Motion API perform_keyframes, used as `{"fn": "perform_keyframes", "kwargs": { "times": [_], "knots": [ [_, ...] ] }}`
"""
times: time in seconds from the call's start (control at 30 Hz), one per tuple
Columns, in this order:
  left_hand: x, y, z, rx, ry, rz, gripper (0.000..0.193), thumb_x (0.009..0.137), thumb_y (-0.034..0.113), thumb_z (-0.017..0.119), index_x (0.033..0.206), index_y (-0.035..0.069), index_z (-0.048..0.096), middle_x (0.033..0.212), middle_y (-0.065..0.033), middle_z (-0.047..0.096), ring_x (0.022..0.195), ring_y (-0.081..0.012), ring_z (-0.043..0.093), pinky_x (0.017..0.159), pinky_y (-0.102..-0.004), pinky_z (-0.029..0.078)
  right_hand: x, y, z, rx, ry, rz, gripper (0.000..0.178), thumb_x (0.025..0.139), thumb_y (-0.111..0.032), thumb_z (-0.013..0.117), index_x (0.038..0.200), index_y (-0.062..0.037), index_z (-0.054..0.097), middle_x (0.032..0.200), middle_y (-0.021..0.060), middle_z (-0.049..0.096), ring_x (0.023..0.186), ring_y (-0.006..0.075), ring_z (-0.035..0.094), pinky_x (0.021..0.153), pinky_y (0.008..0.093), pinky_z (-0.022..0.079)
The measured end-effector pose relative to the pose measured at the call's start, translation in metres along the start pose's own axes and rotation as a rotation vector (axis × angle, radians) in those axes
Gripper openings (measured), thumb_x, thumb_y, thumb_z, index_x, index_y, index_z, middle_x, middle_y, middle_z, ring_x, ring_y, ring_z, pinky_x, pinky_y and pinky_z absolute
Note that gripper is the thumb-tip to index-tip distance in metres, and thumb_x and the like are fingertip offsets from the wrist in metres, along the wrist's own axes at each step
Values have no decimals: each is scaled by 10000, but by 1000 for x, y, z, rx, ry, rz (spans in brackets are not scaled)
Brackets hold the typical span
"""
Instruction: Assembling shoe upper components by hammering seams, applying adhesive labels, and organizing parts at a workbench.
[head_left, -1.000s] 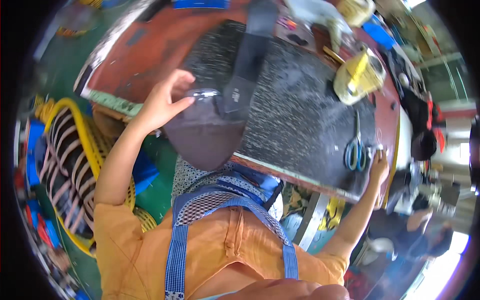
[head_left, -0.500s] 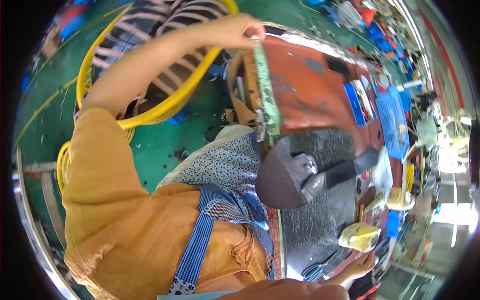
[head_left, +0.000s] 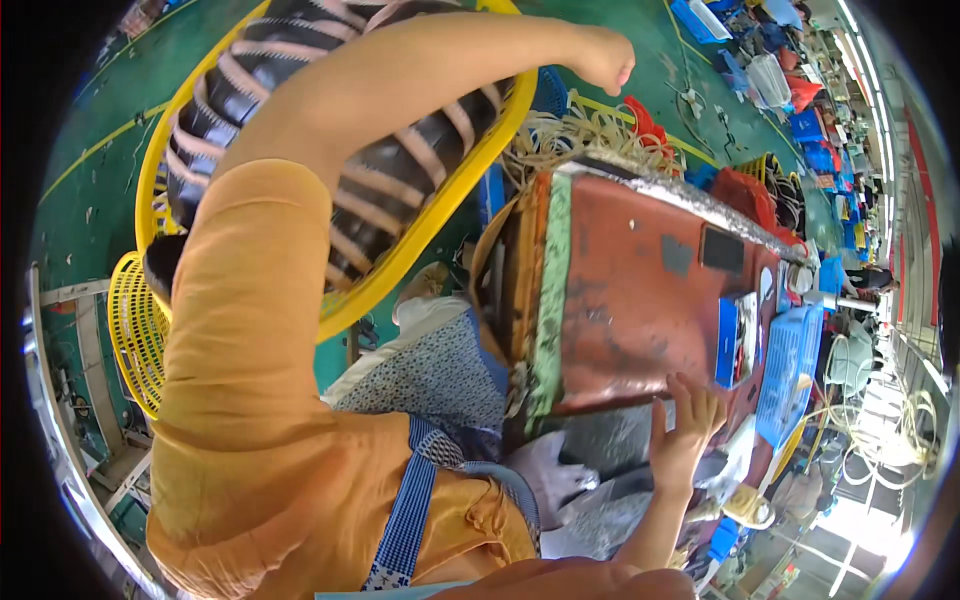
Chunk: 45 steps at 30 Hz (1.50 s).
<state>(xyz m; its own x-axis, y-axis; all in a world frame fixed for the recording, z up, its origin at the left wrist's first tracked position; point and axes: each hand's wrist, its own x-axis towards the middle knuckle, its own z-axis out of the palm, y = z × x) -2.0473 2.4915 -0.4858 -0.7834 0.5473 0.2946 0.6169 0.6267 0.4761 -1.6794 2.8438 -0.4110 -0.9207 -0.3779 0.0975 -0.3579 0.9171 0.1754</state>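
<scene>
My left hand (head_left: 605, 62) is a closed fist at the end of my outstretched arm, past the far rim of a large yellow basket (head_left: 425, 245). Whatever it may hold is hidden. Black pieces crossed by pink strips (head_left: 415, 155) fill the basket below that arm. My right hand (head_left: 688, 415) hovers above the near part of the red-brown tabletop (head_left: 615, 285), its fingers bent and apart, with nothing plainly held. Close to my right forearm lie smooth grey pieces (head_left: 548, 475), partly blurred by glare, beside a black work mat (head_left: 605, 440).
Along the table's right side are a blue box (head_left: 735, 340), a blue plastic basket (head_left: 785, 375) and a dark flat pad (head_left: 721, 249). Beyond the far edge lies a heap of pale strips (head_left: 560, 140). A second yellow basket (head_left: 135, 330) stands at the left.
My left hand has left the table's far left corner and moved right and outward. My right hand has come from the lower right to the table's middle. The view has shifted.
</scene>
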Motion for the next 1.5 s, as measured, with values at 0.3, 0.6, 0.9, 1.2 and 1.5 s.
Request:
{"fn": "perform_keyframes", "kwargs": {
  "times": [0.3, 0.6, 0.9, 1.2, 1.5],
  "knots": [
    [75, -96, 57, 205, -340, -196, 240, 821, 233, 755, 944, 30, 726, 911, -143, 725, 862, -315, 691, 783, -430, 543, 58, 64, -8, 221, -209, 83, 274, 846, -159, 681, 1104, -68, 661, 1114, 91, 654, 1064, 302, 569, 1043, 466, 328],
    [51, -185, 190, 145, -698, -894, 268, 851, 185, 667, 1083, 87, 758, 1149, -192, 695, 1058, -356, 670, 866, -471, 546, 88, 69, -22, 413, -311, 191, 268, 875, -132, 649, 1134, -64, 665, 1125, 86, 659, 1019, 298, 584, 1035, 464, 335],
    [-63, -230, 260, 99, -398, -1176, 279, 774, 150, 729, 1027, 37, 760, 1121, -191, 708, 999, -348, 693, 869, -465, 552, 86, 67, -20, 534, -351, 332, 268, 898, -182, 644, 1146, -81, 661, 1156, 90, 643, 1056, 295, 592, 1040, 499, 355],
    [-72, -227, 299, -531, -18, -1611, 424, 824, 364, 721, 1110, 51, 719, 1061, -173, 733, 981, -311, 713, 848, -374, 560, 113, 87, -23, 497, -305, 368, 267, 882, -130, 646, 1136, -57, 680, 1177, 94, 650, 1094, 325, 564, 1023, 459, 376],
    [-18, -144, 236, -839, -301, -1238, 172, 909, 149, 707, 842, 0, 652, 710, -143, 674, 588, -235, 655, 497, -345, 522, 159, 82, -31, 596, -129, 229, 268, 866, -121, 664, 1123, -47, 678, 1165, 118, 644, 1063, 333, 577, 986, 449, 395]
  ]
}}
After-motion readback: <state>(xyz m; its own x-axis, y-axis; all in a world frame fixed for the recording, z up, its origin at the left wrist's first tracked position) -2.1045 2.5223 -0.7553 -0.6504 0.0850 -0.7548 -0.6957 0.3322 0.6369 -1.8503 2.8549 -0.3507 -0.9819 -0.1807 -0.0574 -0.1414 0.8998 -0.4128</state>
